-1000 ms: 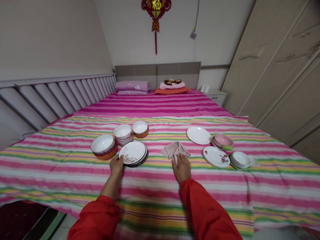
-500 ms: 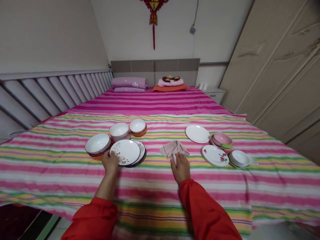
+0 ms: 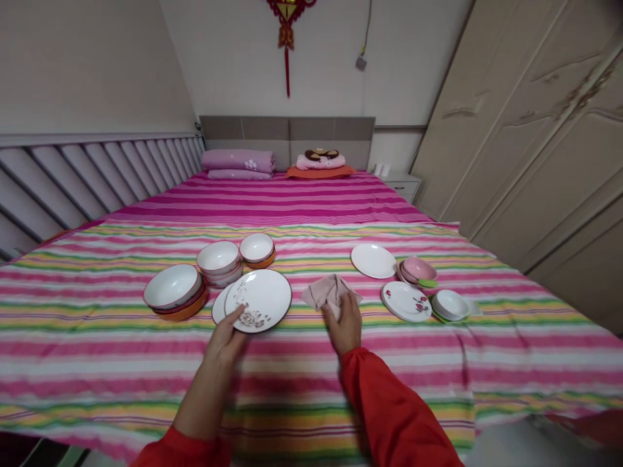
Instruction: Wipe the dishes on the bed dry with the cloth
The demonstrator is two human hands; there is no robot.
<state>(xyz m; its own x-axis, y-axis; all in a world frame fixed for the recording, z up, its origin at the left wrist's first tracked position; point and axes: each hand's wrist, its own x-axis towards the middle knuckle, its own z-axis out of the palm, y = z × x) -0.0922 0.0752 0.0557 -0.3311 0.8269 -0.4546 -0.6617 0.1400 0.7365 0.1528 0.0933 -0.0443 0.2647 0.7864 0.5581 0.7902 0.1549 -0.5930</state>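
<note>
My left hand (image 3: 228, 337) grips the near left rim of a white plate (image 3: 265, 295) with a dark edge and brown flowers, thumb on top. Below and left of it, more white plate (image 3: 220, 306) shows, mostly covered. My right hand (image 3: 344, 323) is closed on a crumpled pinkish-beige cloth (image 3: 325, 292) that touches the striped sheet. Left of the held plate stand stacked bowls: a large white bowl (image 3: 172, 287) on top of others, a white bowl (image 3: 219, 257) with a pink rim, and a smaller bowl (image 3: 257, 247) over an orange one.
On the right lie a plain white plate (image 3: 374, 261), a flowered plate stack (image 3: 406, 301), pink bowls (image 3: 419, 268) and small white bowls (image 3: 451, 303). A striped sheet (image 3: 292, 389) covers the bed. Metal railing (image 3: 97, 175) runs along the left; a wardrobe (image 3: 525, 143) stands right.
My left hand has moved the flowered plate to the right, off its earlier place beside the bowls. My right hand keeps its hold on the cloth. The view has shifted slightly right.
</note>
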